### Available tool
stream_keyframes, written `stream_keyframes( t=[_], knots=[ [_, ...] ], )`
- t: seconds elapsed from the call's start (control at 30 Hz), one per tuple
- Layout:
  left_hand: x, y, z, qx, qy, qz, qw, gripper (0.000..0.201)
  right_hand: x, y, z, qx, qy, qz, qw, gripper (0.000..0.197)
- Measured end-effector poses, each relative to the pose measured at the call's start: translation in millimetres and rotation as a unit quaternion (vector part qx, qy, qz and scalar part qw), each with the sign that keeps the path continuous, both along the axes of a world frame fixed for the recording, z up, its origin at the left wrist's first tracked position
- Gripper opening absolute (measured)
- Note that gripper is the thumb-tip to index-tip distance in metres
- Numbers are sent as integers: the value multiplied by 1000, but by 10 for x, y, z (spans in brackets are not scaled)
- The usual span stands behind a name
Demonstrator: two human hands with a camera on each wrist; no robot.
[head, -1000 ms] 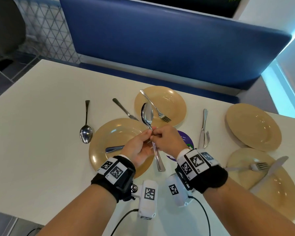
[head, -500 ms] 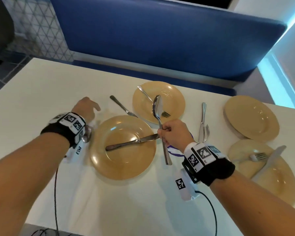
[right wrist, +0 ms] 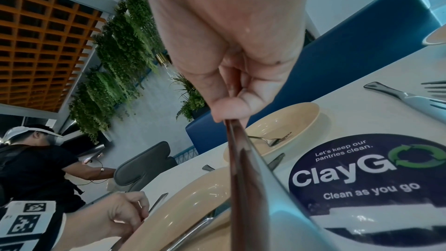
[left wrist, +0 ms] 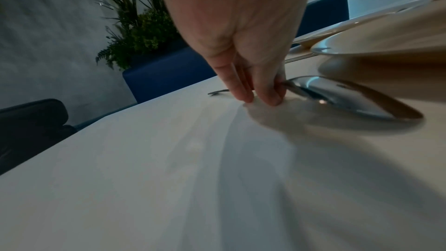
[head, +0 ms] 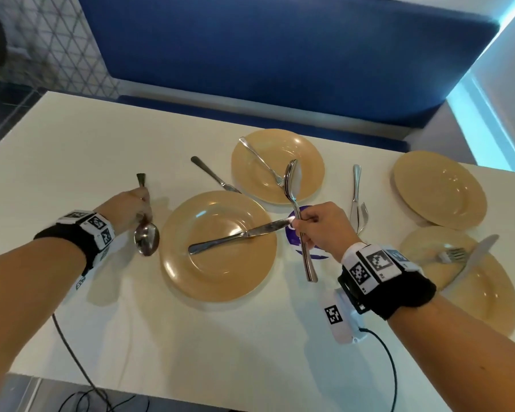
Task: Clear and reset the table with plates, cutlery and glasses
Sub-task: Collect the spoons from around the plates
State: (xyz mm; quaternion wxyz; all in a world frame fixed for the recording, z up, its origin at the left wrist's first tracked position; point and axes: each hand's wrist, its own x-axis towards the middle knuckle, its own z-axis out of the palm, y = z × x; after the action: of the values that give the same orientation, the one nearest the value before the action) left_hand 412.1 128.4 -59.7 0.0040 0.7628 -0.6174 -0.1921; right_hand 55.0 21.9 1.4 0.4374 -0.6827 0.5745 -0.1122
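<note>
My left hand (head: pixel 142 205) pinches the handle of a spoon (head: pixel 146 239) lying left of the near tan plate (head: pixel 191 272). In the left wrist view its fingertips (left wrist: pixel 262 94) touch the table beside the spoon's bowl (left wrist: pixel 350 100). My right hand (head: pixel 302 228) grips stacked spoons (head: pixel 292 178) by their handles, bowls pointing away, over the gap between two plates. The right wrist view shows those spoons (right wrist: pixel 246 169) running from my fist. A knife (head: pixel 238 236) lies across the near plate.
The far plate (head: pixel 306 150) holds a fork (head: pixel 260 160); a knife (head: pixel 213 175) lies left of it. A knife and fork (head: pixel 356 197) lie right of the purple sticker (head: pixel 295 240). Two more plates (head: pixel 437 188) (head: pixel 488 298) sit at the right, the nearer with a fork and knife. The blue bench (head: pixel 280 55) stands behind.
My left hand left the spoons, swung out to the left and now pinches the lone spoon's handle. My right hand keeps the stacked spoons almost in place.
</note>
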Motion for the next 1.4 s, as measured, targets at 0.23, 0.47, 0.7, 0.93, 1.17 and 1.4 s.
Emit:
stream_keyframes(
  t=[0.23, 0.47, 0.7, 0.93, 1.17, 1.4],
  knots=[
    [-51, 183, 205, -92, -2, 36, 995, 16, 17, 117, 23, -6, 3, 15, 1000, 26],
    [-930, -38, 879, -319, 115, 101, 935, 15, 26, 330, 187, -86, -67, 12, 994, 22],
    [-2327, -318, 917, -159, 511, 258, 804, 13, -138, 458, 344, -151, -81, 21, 985, 23],
    [-3041, -472, 854, -77, 612, 236, 751, 15, -697, 432, 386, -144, 22, 15, 989, 22],
    [-3551, -622, 888, -15, 626, 167, 762, 21, -1219, 294, 394, -125, 75, -14, 989, 24],
    [-4208, -608, 923, 62, 571, 98, 813, 25, -1991, 204, 332, -103, 100, -37, 989, 30]
  ],
)
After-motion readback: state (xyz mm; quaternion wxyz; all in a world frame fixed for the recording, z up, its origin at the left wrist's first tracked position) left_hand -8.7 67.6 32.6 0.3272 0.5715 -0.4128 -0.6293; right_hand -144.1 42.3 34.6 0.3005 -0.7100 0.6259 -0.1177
